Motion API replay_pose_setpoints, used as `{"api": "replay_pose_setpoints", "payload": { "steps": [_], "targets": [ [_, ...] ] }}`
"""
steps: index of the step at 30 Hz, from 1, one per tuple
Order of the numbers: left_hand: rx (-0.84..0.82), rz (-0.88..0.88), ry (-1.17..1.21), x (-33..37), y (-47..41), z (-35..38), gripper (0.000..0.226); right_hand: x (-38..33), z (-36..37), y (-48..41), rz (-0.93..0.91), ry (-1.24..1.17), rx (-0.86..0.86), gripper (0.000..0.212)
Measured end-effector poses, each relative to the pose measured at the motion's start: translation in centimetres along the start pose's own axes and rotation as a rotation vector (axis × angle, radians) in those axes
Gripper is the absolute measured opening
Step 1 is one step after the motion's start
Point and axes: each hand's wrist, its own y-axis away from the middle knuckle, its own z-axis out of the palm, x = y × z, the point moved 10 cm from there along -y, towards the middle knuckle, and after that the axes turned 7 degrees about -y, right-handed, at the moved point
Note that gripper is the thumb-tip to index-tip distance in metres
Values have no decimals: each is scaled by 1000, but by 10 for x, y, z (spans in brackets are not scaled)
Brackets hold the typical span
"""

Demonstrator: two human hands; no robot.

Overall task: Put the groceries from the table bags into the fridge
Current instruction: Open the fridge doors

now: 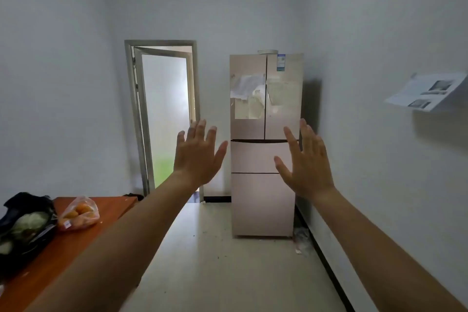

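Though splayed and empty, left hand, right hand before fridge; bags far left.

My left hand and right hand are bare; left forearm and right forearm are uncovered along all that shows.

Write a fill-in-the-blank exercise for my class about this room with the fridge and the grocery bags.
The left hand and right hand are raised and hold ____.
Every door of the fridge is ____.
The clear bag on the table holds ____ fruit.
In the picture, the glass door stands ____ of the fridge.
Missing words: nothing; closed; orange; left.
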Motion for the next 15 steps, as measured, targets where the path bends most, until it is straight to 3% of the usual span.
{"api": "replay_pose_setpoints", "payload": {
  "steps": [9, 15],
  "targets": [
    [-132, 23, 1, -56, -73, 189, 67, 19, 216, -59, 51, 42, -223, 81],
    [-176, 51, 60, -58, -160, 290, 67, 67, 299, -132, 71, 100, -279, 80]
  ]
}}
